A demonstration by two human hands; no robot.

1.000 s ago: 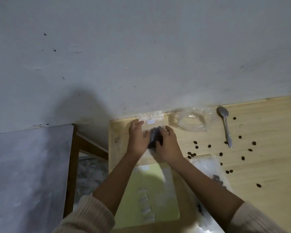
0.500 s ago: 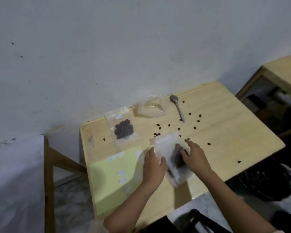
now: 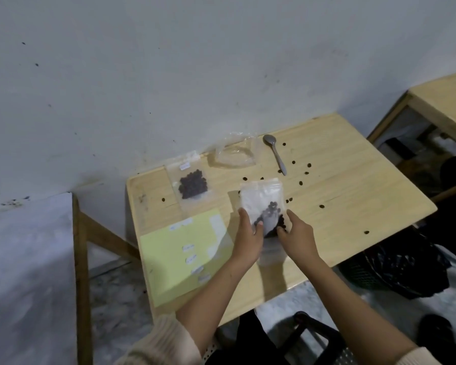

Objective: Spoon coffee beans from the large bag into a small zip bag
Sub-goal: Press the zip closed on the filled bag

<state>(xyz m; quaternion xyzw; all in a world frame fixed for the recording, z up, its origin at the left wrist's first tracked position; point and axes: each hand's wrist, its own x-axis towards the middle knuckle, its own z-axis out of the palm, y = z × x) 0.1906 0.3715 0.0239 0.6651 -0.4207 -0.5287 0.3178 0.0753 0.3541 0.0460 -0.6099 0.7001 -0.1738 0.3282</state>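
My left hand and my right hand both grip the lower part of the large clear bag, which stands tilted above the wooden table with dark coffee beans bunched at its bottom. A small zip bag filled with beans lies flat at the table's back left. Another clear bag, with nothing in it, lies crumpled by the wall. The metal spoon rests on the table behind the large bag, bowl toward the wall.
Several loose beans are scattered over the table's right half. A pale yellow sheet with small white labels covers the front left. A second wooden table stands at right, a black basket sits on the floor beneath.
Both hands left the filled small zip bag at the back left and took hold of the large bag, lifting it up in the table's middle. The view also pulled back and rightward.
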